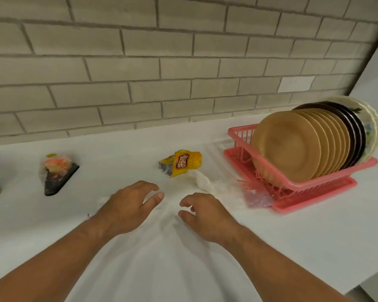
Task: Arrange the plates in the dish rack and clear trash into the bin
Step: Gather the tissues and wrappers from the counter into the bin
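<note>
**Counter [314, 236], items listed by position from the dish rack [297, 188]**

1. Triangular wrapper [59, 173]: one. It lies flat, farthest left of the dish rack. It is clear film over a black base, with orange print. It looks light and crackly and likely to spring back. I would pinch a corner or the raised film, not the flat base.

2. Left hand [129, 205]: well left of the dish rack, low over the counter. The fingers are spread and loosely bent, with nothing in them.

3. Yellow snack wrapper [181, 162]: one. It sits left of the dish rack, beyond both hands, torn so the foil lining shows. It is probably near weightless, and slick on the foil side. The crumpled edge is the place to take it.

4. Right hand [203, 214]: nearer the dish rack than the left hand. The fingers are curled more, with the thumb close to the forefinger, and I can see nothing held.

5. Clear film scrap [205, 182]: one. It lies between the yellow wrapper and the dish rack, touching the wrapper's near edge. It is limp and hard to see against the white counter. It would need gathering up, since it will not lift stiffly.

6. Red-tinted clear bag [255, 195]: one. It lies against the dish rack's near left corner. It looks soft and light, and could drag on the rack if pulled.

7. Dish rack: one, pink plastic. The plates stand upright on edge, and the counts are approximate because the rims crowd together.
   - Tan plates [290, 144]: about eight.
   - Dark plates [354, 127]: about three.
   - White patterned plates [371, 125]: two.
   - All look rigid and already in place.

Trash pieces total four. No bin is in view.
</note>
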